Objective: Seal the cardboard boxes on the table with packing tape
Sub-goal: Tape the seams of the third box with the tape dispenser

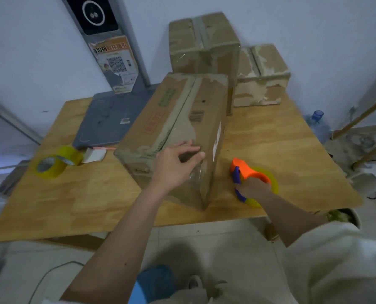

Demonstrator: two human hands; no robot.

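Both hands work at the near edge of the wooden bench [73, 194]: left hand [173, 165] rests with fingers spread on the long cardboard box [178, 128], right hand [254, 185] grips the orange tape dispenser [247, 170] just right of it. Two more boxes [204, 44] stand by the pale wall [29, 51]; a yellow tape roll [57, 162] lies left.

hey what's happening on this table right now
A person is taping up cardboard boxes. Their left hand rests on the near end of the long box lying across the wooden table, while their right hand grips an orange tape dispenser beside it on the tabletop. Two more boxes sit at the back, and a spare roll of yellowish tape lies to the left.
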